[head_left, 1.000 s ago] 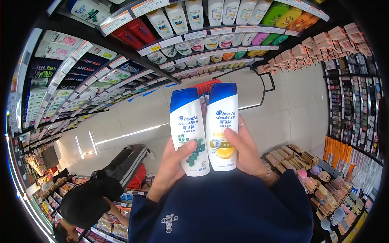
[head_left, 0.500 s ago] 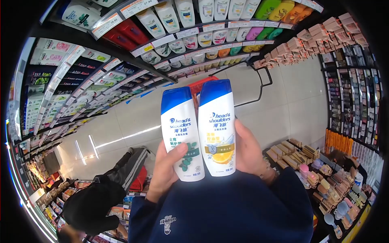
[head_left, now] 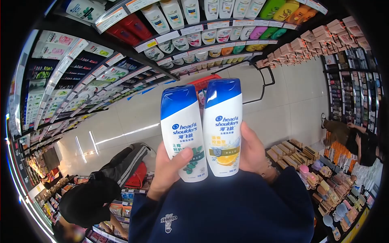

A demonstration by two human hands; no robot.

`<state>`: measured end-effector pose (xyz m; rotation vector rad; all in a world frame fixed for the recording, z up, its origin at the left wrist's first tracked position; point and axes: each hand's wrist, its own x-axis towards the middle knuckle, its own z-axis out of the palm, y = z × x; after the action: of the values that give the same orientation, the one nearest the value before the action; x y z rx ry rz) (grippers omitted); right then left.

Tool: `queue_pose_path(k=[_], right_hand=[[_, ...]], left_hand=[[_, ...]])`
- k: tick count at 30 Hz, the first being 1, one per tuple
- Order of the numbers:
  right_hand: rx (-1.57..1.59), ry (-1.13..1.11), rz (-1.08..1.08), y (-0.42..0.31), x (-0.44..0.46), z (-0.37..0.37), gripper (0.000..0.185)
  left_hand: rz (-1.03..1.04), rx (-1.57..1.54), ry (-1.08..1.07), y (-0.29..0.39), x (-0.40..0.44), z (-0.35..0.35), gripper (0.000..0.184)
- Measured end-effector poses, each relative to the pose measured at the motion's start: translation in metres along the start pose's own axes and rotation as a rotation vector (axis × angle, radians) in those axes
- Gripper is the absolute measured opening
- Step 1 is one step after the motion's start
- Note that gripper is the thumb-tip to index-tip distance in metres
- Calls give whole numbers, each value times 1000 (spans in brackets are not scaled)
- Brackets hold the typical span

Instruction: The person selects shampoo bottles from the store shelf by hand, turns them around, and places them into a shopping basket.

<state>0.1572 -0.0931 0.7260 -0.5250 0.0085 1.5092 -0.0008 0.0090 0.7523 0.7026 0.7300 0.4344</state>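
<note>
So, tiled floor (head_left: 289, 101) stretches past the left hand (head_left: 167, 169) and right hand (head_left: 252, 150), shelves (head_left: 202, 28) ahead, person in black (head_left: 86, 200) off left. Left one's closed round the green-leaf bottle (head_left: 181, 131), thumb across its front; the right, half-curled, holds the lemon bottle (head_left: 223, 117) from its outer side.

The left hand (head_left: 168, 168) is raised before the chest with its thumb laid across the front of its grip, while the right hand (head_left: 252, 154), level with it and just beside, curls from the outer side, thumb upright along the edge, both forearms reaching forward in dark sleeves.
</note>
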Motion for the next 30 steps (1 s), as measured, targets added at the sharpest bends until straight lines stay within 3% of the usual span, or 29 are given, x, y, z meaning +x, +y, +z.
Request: queue_pose_path(k=[7, 9, 11, 15, 18, 21, 30], right_hand=[[-52, -13, -10, 0, 1, -1, 53], [54, -136, 21, 0, 1, -7, 50], [6, -67, 34, -1, -1, -2, 51], [-49, 22, 39, 1, -5, 1, 52], [-76, -109, 45, -3, -5, -5, 53], [-10, -66, 66, -2, -3, -7, 54], [71, 18, 32, -6, 4, -3, 46]], left_hand=[[-12, 34, 35, 0, -2, -1, 49], [-26, 32, 67, -3, 0, -2, 48], [-19, -174, 105, -8, 6, -3, 51], [-32, -273, 56, -9, 9, 0, 58], [-29, -324, 16, -7, 11, 3, 59], [-31, -354, 19, -6, 13, 3, 60], [-27, -194, 87, -13, 11, -1, 63]])
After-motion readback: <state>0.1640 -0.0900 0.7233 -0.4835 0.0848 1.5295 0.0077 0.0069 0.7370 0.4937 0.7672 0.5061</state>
